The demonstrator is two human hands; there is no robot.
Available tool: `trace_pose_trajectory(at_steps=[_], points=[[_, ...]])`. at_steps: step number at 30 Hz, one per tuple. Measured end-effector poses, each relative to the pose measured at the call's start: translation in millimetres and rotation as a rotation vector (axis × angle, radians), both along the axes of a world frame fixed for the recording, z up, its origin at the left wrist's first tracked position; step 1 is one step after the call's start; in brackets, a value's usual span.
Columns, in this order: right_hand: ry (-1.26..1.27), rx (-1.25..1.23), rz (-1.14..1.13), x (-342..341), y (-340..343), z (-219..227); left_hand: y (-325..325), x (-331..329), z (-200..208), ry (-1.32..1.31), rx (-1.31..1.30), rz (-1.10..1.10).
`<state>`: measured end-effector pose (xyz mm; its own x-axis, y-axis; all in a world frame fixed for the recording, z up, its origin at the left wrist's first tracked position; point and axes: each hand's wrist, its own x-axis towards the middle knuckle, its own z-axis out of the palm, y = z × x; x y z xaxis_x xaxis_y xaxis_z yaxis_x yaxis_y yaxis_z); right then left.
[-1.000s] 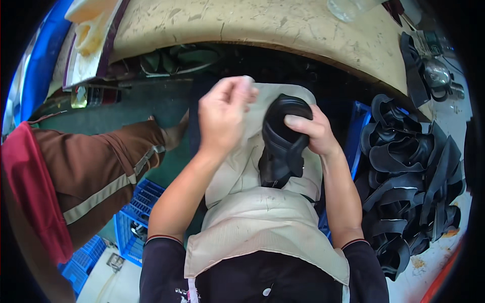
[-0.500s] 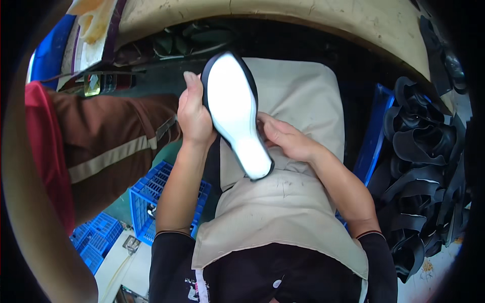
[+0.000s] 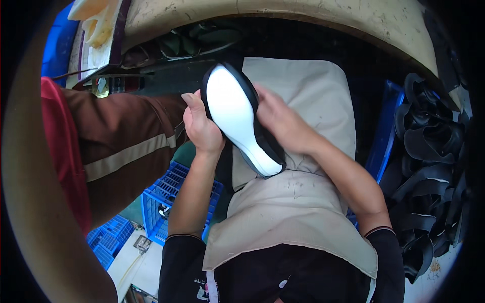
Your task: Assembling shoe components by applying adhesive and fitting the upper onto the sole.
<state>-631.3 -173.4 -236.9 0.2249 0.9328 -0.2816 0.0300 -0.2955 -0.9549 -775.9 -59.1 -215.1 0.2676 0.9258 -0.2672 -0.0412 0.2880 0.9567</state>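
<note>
A black shoe [image 3: 270,144] is held sole up over my lap, its toe pointing away from me and its heel toward my waist. Its bright white sole [image 3: 230,103] faces me, ringed by a dark edge. My left hand [image 3: 202,123] grips the shoe's left side near the forefoot, thumb sticking up and fingers hidden underneath. Against the right side, my right hand [image 3: 283,121] presses near the forefoot and middle; its fingertips are slightly blurred and partly behind the shoe. Beneath lies a beige apron [image 3: 303,212] spread over my lap.
A blue crate [image 3: 172,202] stands by my left forearm. Black shoe uppers [image 3: 429,146] are piled at right beside a blue panel [image 3: 384,131]. Another person's brown-trousered leg [image 3: 121,136] reaches in from the left. A worn tabletop [image 3: 283,12] curves across the far side.
My right hand has slid farther up along the shoe's right edge. The shoe has tilted, showing more of its black right side. My left hand keeps its hold.
</note>
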Motion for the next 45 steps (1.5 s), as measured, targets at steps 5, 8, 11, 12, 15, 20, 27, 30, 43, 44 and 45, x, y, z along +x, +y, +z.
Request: trace_pose_trajectory(at_steps=[5, 8, 11, 12, 15, 20, 27, 30, 43, 44, 45], points=[[0.192, -0.144, 0.194, 36.9, 74.2, 55.6, -14.8, -8.4, 4.6, 0.05, 0.12, -0.197], [0.056, -0.035, 0.136, 24.5, 69.7, 30.2, -10.1, -16.2, -3.8, 0.204, 0.142, -0.212], [-0.095, 0.027, 0.078, -19.7, 20.3, -11.0, -9.9, -23.6, -19.3, 0.217, 0.119, -0.165], [-0.08, 0.143, -0.041, -38.7, -0.6, -28.7, -13.9, -23.8, -21.4, 0.217, 0.105, -0.154], [-0.108, 0.331, -0.18, -39.9, -4.3, -23.6, -13.9, -22.7, -15.6, 0.174, 0.115, -0.153], [-0.259, 0.56, -0.163, 24.8, 37.6, 45.6, -11.7, 9.2, 25.3, -0.036, 0.174, -0.282], [-0.193, 0.723, 0.236, 84.3, 55.4, 57.9, 2.1, 33.4, 32.7, -0.177, 0.289, -0.442], [-0.299, 0.791, 0.2, 94.4, 50.9, 64.1, 15.3, 39.6, 39.9, -0.155, 0.327, -0.566], [0.297, 0.168, 0.127, 204.7, 24.1, 80.4, 17.4, 125.3, 82.8, 0.302, 0.292, -0.631], [0.289, 0.165, 0.12, 204.2, 25.4, 69.1, 21.5, 121.5, 73.8, 0.128, 0.15, -0.325], [0.432, 0.216, -0.007, 202.5, 25.2, 52.5, 26.7, 118.7, 65.7, -0.044, 0.001, -0.02]])
